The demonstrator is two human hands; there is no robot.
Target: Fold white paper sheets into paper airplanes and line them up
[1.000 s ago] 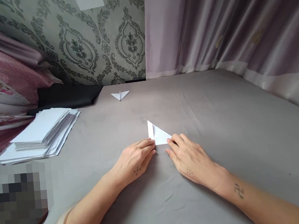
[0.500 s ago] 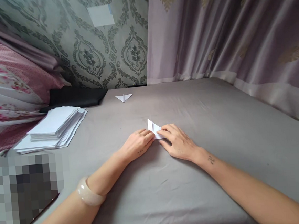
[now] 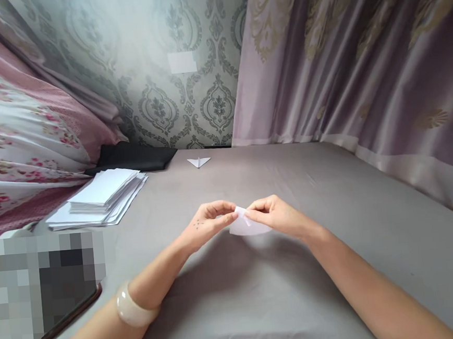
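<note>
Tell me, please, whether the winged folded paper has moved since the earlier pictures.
No: the winged folded paper keeps its place right of the black cloth; the view shifted.

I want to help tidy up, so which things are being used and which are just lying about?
In use: the white paper, pinched by the left hand and the right hand.

Just lying about: the paper stack, perhaps spare sheets; the small winged paper shape farther back; the black folded item.
</note>
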